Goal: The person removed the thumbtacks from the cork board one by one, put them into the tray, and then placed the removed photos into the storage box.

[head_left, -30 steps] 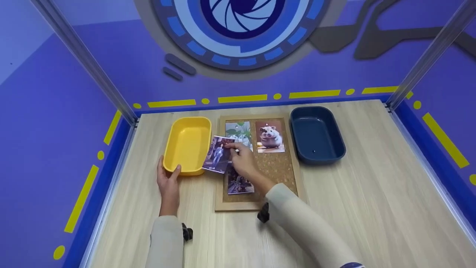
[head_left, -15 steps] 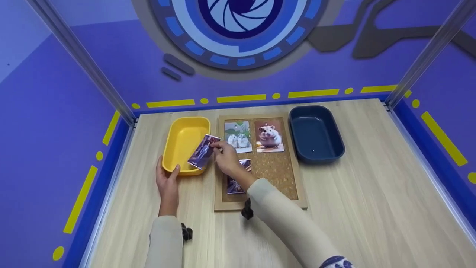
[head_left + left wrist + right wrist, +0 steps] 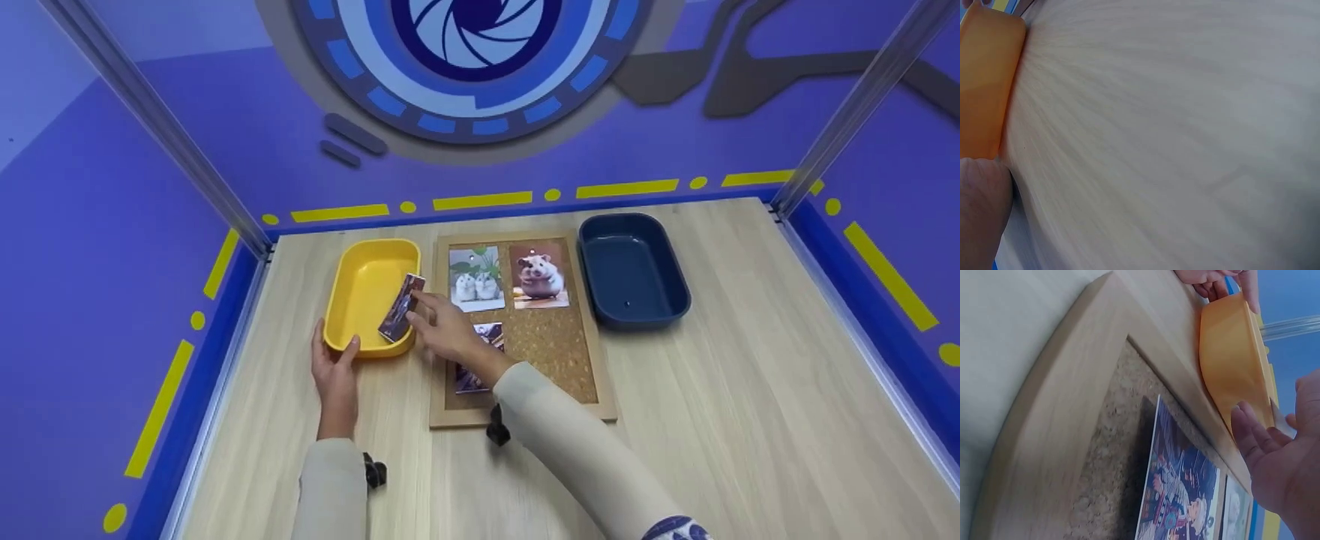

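Note:
A glossy photo card (image 3: 401,309) leans steeply inside the yellow tray (image 3: 347,291), along its right wall. My right hand (image 3: 448,330) is at that wall, its fingertips touching or very near the card's edge; thumb and fingers look spread apart. My left hand (image 3: 336,379) grips the tray's near left corner, thumb over the rim and fingers along the outside. Beside the tray lies a framed cork board (image 3: 551,346). Pinned at its top are a photo of two hamsters (image 3: 478,283) and a photo of one hamster (image 3: 541,277). A darker photo (image 3: 1182,486) stands slightly off the cork, partly behind my right wrist.
A dark blue tray (image 3: 634,270) stands right of the board, with a small dark dot inside. Blue printed walls (image 3: 510,169) close off the wooden table (image 3: 720,420) at the back and sides.
My right hand has moved left with the photo card from over the board into the yellow tray. The card has turned nearly edge-on, and the fingers have loosened. My left hand keeps its hold.

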{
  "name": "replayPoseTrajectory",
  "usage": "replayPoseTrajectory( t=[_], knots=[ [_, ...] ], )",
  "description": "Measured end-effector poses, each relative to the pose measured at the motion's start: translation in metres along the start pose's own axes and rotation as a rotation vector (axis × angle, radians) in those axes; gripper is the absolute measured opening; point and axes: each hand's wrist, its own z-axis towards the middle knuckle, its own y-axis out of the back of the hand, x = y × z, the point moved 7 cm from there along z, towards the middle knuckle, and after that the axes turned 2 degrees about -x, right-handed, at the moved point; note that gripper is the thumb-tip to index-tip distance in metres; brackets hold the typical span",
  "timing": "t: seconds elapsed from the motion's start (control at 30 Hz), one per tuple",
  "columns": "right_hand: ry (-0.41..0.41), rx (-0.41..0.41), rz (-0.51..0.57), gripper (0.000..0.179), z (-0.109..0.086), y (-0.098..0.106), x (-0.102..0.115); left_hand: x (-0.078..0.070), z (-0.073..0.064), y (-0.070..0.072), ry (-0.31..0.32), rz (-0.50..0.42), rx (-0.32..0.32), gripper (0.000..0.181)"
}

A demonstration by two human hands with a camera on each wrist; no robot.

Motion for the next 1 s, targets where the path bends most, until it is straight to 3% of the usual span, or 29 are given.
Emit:
replayPoseTrajectory(
  t=[0.43,0.7,1.0],
  knots=[
    [-0.030,0.079,-0.015,0.065,-0.012,0.007,-0.008,0.001,-0.001,-0.007,0.023,0.008,0.006,0.082],
    [-0.027,0.070,0.163,0.065,-0.020,0.013,-0.009,-0.004,0.001,0.000,0.020,0.027,-0.012,0.083],
    [0.052,-0.001,0.143,0.064,-0.045,0.054,-0.029,-0.001,-0.002,-0.003,0.044,0.013,-0.002,0.083]
  ],
)
